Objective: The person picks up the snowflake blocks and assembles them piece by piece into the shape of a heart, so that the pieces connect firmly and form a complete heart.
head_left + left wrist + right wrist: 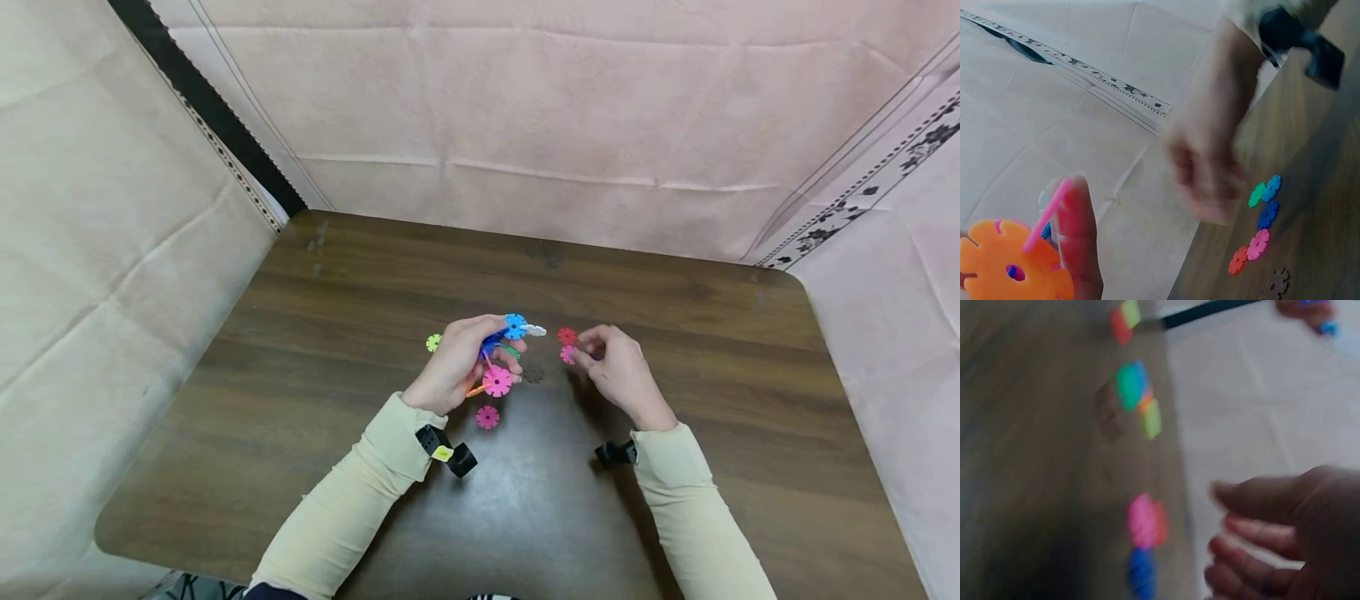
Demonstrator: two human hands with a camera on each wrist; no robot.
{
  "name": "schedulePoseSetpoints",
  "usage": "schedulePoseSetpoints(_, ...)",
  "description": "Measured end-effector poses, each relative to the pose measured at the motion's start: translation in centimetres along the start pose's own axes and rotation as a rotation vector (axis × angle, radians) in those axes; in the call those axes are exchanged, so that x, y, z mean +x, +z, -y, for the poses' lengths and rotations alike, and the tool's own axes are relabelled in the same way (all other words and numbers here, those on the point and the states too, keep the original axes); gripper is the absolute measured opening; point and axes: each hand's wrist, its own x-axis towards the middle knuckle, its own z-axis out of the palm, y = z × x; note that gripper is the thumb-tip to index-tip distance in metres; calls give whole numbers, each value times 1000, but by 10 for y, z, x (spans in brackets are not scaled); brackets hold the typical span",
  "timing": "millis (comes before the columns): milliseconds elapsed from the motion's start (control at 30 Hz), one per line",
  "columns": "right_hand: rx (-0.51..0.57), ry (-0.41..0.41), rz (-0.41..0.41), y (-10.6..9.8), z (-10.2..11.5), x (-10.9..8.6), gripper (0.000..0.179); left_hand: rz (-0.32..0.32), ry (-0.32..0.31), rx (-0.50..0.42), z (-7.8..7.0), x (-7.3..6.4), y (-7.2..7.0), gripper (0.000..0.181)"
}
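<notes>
My left hand (453,367) grips a cluster of joined, notched plastic flower discs. Among its pieces are a light-blue disc (515,326), a white disc (535,331), a pink disc (497,382) and an orange disc (997,262), which fills the corner of the left wrist view. My right hand (621,375) hovers beside a red disc (567,336) and a pink disc (567,355). In the blurred right wrist view, its fingers are loosely bent and nothing shows between them. A dark-blue disc (1142,574) lies by the pink and red ones.
On the brown wooden table (360,292), a magenta disc (487,417) lies below the left hand. A dark grey-brown disc (533,374) lies between the hands. A yellow-green disc (433,342) shows left of the left hand. Pale cloth (525,108) hangs behind the table.
</notes>
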Motion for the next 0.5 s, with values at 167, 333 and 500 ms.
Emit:
schedulePoseSetpoints(167, -142, 95, 48, 12, -22, 5, 38, 3, -16, -19, 1, 1, -1, 34)
schedulePoseSetpoints(333, -181, 66, 33, 20, -26, 14, 42, 1, -9, -22, -2, 2, 2, 39)
schedulePoseSetpoints(500, -200, 94, 74, 20, -27, 20, 36, 24, 7, -32, -4, 0, 4, 36)
